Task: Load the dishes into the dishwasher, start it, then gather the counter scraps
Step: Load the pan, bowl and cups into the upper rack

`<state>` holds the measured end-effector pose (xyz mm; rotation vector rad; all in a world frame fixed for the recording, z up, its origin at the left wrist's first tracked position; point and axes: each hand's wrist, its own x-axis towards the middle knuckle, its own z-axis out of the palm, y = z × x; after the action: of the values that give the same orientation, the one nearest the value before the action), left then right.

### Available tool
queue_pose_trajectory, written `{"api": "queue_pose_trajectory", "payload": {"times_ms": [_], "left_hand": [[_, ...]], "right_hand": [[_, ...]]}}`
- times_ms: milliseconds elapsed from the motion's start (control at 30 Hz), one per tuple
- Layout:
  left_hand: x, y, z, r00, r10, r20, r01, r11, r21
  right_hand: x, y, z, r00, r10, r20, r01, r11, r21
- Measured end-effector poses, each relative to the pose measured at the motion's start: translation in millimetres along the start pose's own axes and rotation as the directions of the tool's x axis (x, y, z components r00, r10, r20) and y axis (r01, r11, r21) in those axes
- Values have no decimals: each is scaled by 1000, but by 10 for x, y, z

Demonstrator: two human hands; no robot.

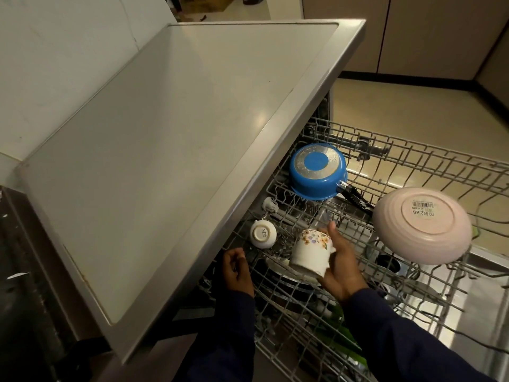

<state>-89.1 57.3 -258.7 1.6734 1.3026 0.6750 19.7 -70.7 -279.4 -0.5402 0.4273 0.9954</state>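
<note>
The dishwasher's upper wire rack (429, 161) is pulled out. My right hand (340, 267) grips a white floral mug (311, 250), tilted mouth-down over the rack's near left part. My left hand (237, 267) has its fingers curled near the rack's left edge, under the counter lip; whether it holds anything is unclear. Upside down in the rack sit a blue saucepan (318, 172) with a black handle, a small white cup (263, 233) and a pink bowl (422, 224) with a price sticker.
A grey steel counter top (176, 150) overhangs the rack on the left. Below the upper rack, dark dishes and something green (341, 340) show in the lower rack. The open dishwasher door (484, 271) lies at the right. Beige floor and cabinets lie beyond.
</note>
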Motion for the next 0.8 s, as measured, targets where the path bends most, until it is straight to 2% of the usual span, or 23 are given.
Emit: {"api": "queue_pose_trajectory", "payload": {"times_ms": [67, 167, 300, 400, 433, 467, 500, 533, 567, 633, 667, 700, 733, 800], "left_hand": [[-14, -8, -9, 1000, 3, 3, -3, 1000, 15], [-9, -31, -17, 1000, 7, 4, -7, 1000, 23], [3, -8, -3, 1000, 4, 4, -4, 1000, 3], [4, 17, 9, 1000, 15, 7, -15, 1000, 5], [5, 23, 16, 1000, 19, 9, -19, 1000, 2], [7, 28, 25, 1000, 21, 12, -21, 1000, -1], [12, 31, 32, 1000, 23, 14, -23, 1000, 0], [16, 30, 41, 1000, 26, 15, -26, 1000, 3], [19, 24, 49, 999, 27, 17, -27, 1000, 5], [18, 12, 61, 999, 31, 17, -31, 1000, 1], [15, 9, 63, 999, 31, 16, -31, 1000, -1], [11, 2, 63, 999, 28, 17, -28, 1000, -4], [5, -4, 62, 1000, 22, 18, -22, 1000, -11], [1, -24, 52, 999, 22, 25, -22, 1000, -8]], "right_hand": [[4, 71, 11, 995, 81, -55, -80, 996, 27], [30, 133, 10, 982, 185, -44, -186, 982, -23], [85, 47, 37, 957, 282, -70, -291, 933, -212], [150, 16, 88, 952, 258, -162, -304, 852, -427], [187, 28, 97, 960, 176, -215, -271, 772, -575], [219, 40, 107, 968, 49, -247, -222, 631, -743], [247, 50, 119, 971, -98, -216, -157, 419, -895], [261, 55, 146, 968, -219, -123, -86, 169, -982], [263, 59, 172, 962, -271, -17, -36, -65, -997], [270, 71, 210, 959, -245, 140, 20, -436, -900], [287, 82, 223, 962, -204, 184, 39, -562, -826], [308, 91, 226, 966, -160, 203, 56, -639, -767], [330, 105, 226, 971, -120, 205, 71, -675, -734], [374, 149, 227, 979, -85, 187, 79, -683, -726]]}}
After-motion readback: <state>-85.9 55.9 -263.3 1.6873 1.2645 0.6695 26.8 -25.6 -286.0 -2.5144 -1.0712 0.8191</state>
